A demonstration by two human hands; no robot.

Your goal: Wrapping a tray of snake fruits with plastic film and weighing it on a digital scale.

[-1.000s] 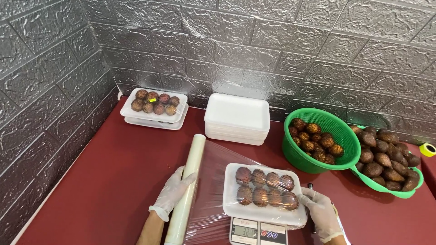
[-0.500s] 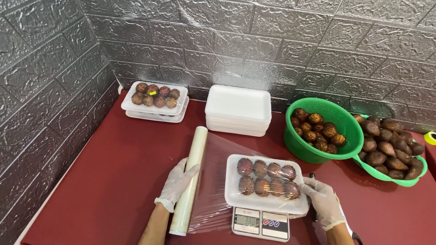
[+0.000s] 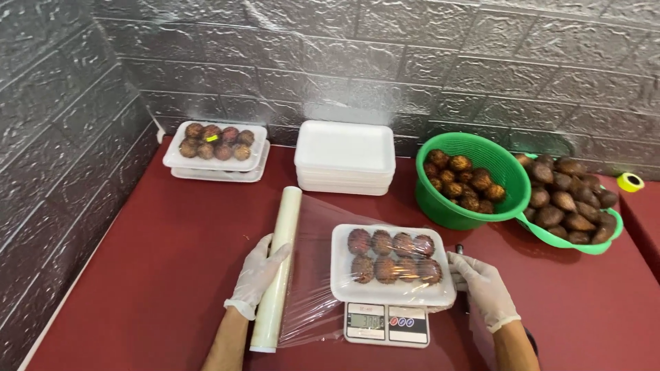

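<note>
A white foam tray (image 3: 342,282) holding several brown scaly fruits sits on a small digital scale (image 3: 386,324). Clear cling film (image 3: 313,275) stretches from a roll (image 3: 278,266) over the tray. My left hand (image 3: 258,273), in a white glove, rests on the roll left of the tray. My right hand (image 3: 480,283), also gloved, presses the film against the tray's right edge.
A stack of empty white foam trays (image 3: 345,156) stands behind. Wrapped trays of fruit (image 3: 216,145) sit at the back left. A green basket (image 3: 467,180) and a green tray (image 3: 570,199), both full of fruit, are at the right. A yellow tape roll (image 3: 630,182) lies far right.
The view has shifted slightly; the tray, scale and both hands appear a little higher in frame. My hands keep their places on the roll and the tray edge.
</note>
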